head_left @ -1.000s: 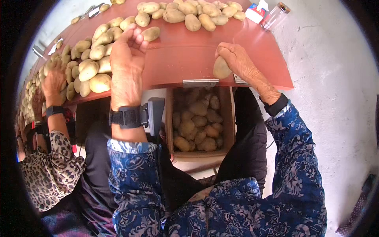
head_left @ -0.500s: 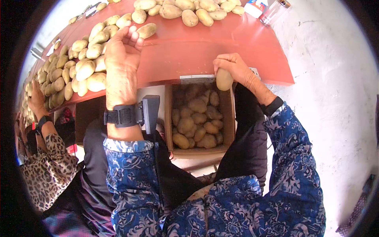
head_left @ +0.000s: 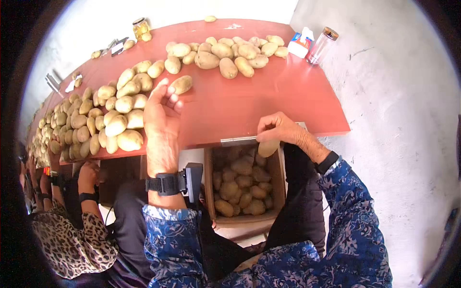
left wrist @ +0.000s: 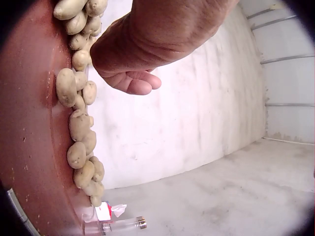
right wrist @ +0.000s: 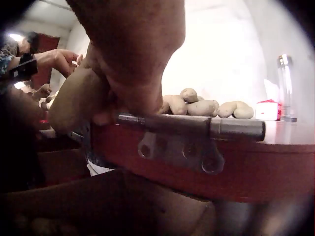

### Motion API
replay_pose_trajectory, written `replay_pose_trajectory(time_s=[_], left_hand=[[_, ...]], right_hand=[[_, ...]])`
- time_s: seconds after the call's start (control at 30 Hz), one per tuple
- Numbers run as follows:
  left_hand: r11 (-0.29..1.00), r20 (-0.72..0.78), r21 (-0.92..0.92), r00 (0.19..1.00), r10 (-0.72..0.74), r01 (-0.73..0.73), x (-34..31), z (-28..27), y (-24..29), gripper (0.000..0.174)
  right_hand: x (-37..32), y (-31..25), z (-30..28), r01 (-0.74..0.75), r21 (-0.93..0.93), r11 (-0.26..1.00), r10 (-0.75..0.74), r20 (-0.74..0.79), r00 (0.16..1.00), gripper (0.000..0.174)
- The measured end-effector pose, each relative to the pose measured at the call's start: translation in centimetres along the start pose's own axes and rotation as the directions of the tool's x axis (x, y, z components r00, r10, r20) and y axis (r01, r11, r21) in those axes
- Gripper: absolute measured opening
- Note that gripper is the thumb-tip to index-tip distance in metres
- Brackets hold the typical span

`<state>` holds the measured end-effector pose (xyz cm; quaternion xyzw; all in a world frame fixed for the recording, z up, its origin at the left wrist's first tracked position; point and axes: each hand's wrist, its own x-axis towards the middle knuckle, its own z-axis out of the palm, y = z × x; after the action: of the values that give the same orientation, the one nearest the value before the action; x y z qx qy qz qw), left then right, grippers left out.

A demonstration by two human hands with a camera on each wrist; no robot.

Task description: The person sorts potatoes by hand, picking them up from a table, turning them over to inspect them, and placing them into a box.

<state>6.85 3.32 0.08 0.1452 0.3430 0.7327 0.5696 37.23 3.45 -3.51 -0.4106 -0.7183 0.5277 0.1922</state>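
Note:
My right hand [head_left: 283,129] grips a potato [head_left: 268,148] at the table's front edge, over the near right side of a cardboard box [head_left: 277,187]. From the right wrist view, this potato [right wrist: 76,101] hangs below the fingers, beside a metal hinge [right wrist: 184,147] on the table edge. Inside the box lie several potatoes [head_left: 242,182]. Over the table my left hand [head_left: 162,117] is raised, palm up, with loosely bent fingers and nothing in them. A single potato [head_left: 181,84] lies just beyond its fingertips.
A long heap of potatoes [head_left: 79,122] covers the left of the red table [head_left: 225,105], with another pile [head_left: 225,53] at the back. A tissue box [head_left: 301,45] and a clear bottle [head_left: 322,45] stand back right. Another person's hand [head_left: 88,176] is at left.
My right hand has drawn the potato from the tabletop toward me, past the front edge, to above the box. The left hand keeps its pose. The head view has tilted up.

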Motion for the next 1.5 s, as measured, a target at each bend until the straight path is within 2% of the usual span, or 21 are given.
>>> replay_pose_trajectory(time_s=[0.1,0.17,0.33,0.4,0.43,0.5,0.53,0.6,0.63,0.7,0.73,0.8,0.83,0.9,1.0,1.2,1.33,1.4,1.5], left_hand=[[1.0,0.017,-0.005,1.0,0.001,-0.001,0.0,-0.2,0.1,0.017],[1.0,0.043,-0.012,0.999,0.011,-0.011,0.1,-0.3,0.0,0.017],[0.999,0.015,-0.036,1.0,0.024,-0.023,-0.3,-0.2,0.0,0.017],[0.999,0.0,-0.036,0.999,0.036,-0.036,-0.4,-0.2,0.0,0.017],[0.998,0.005,-0.038,0.999,0.041,-0.041,-0.5,-0.1,0.0,0.017],[0.999,-0.019,-0.034,0.999,0.031,-0.032,-0.7,0.2,0.1,0.018],[0.999,-0.013,-0.029,1.0,0.028,-0.029,-0.7,0.2,0.1,0.018],[0.999,0.001,-0.027,1.0,0.029,-0.028,-0.6,0.1,0.0,0.017],[0.999,0.007,-0.023,1.0,0.024,-0.024,-0.5,0.0,0.0,0.017],[0.999,0.014,-0.023,1.0,0.024,-0.023,-0.4,0.0,0.0,0.016],[1.0,0.016,-0.018,1.0,0.024,-0.024,-0.4,0.1,0.0,0.016],[1.0,-0.003,-0.014,1.0,0.02,-0.02,-0.6,0.2,0.1,0.016],[1.0,0.0,-0.013,1.0,0.027,-0.027,-0.6,0.3,0.1,0.016],[1.0,0.0,-0.019,1.0,0.012,-0.012,-0.5,0.2,0.1,0.016],[1.0,-0.017,-0.01,1.0,0.011,-0.012,-0.7,0.3,0.3,0.017],[0.999,-0.033,-0.035,0.999,0.036,-0.038,-0.4,-0.2,0.5,0.017],[0.999,-0.036,-0.029,0.999,0.034,-0.035,-0.5,0.0,0.6,0.018],[0.999,0.0,-0.014,0.999,0.043,-0.043,-0.4,-0.1,0.4,0.018],[0.999,0.008,-0.02,0.999,0.037,-0.036,-0.6,0.1,0.3,0.018]], right_hand=[[-0.1,-0.4,-0.2,0.02,-0.073,0.997,-0.018,0.024,1.0,0.01],[-0.2,-0.3,0.1,-0.014,-0.04,0.999,0.017,0.073,0.997,0.01],[0.8,-2.0,-0.2,-0.048,-0.248,0.968,0.041,-0.032,0.999,0.006],[2.1,-1.6,-0.7,0.083,-0.312,0.946,-0.128,-0.129,0.983,0.005],[3.0,-1.2,-1.0,0.087,-0.317,0.945,-0.134,-0.13,0.982,0.005],[4.6,-1.2,-1.8,0.051,-0.405,0.913,-0.216,-0.374,0.902,0.011],[5.2,-1.5,-2.1,0.054,-0.408,0.911,-0.222,-0.377,0.899,0.011],[6.4,-2.2,-2.7,0.081,-0.681,0.728,-0.426,-0.358,0.831,0.025],[7.0,-2.4,-2.8,0.083,-0.682,0.727,-0.431,-0.359,0.828,0.025],[8.2,-2.6,-2.9,-0.02,-0.778,0.628,-0.386,-0.334,0.86,0.038],[9.0,-2.6,-3.1,-0.019,-0.779,0.627,-0.392,-0.336,0.856,0.038],[10.4,-2.5,-3.5,-0.172,-0.786,0.594,-0.188,-0.343,0.92,0.044],[10.9,-2.5,-3.7,-0.167,-0.787,0.594,-0.196,-0.343,0.919,0.044],[11.9,-2.3,-3.9,-0.232,-0.763,0.604,-0.034,-0.315,0.948,0.045],[12.8,-1.4,-3.7,-0.23,-0.723,0.651,-0.079,-0.366,0.927,0.044],[12.4,-0.4,-4.4,-0.165,-0.7,0.694,-0.129,-0.347,0.929,0.043],[9.1,-2.6,-3.3,-0.2,-0.667,0.718,-0.083,-0.367,0.926,0.034],[6.9,-3.6,-3.0,-0.13,-0.655,0.744,-0.117,-0.319,0.941,0.025],[4.5,-3.9,-2.8,-0.138,-0.645,0.752,-0.088,-0.305,0.948,0.028]])
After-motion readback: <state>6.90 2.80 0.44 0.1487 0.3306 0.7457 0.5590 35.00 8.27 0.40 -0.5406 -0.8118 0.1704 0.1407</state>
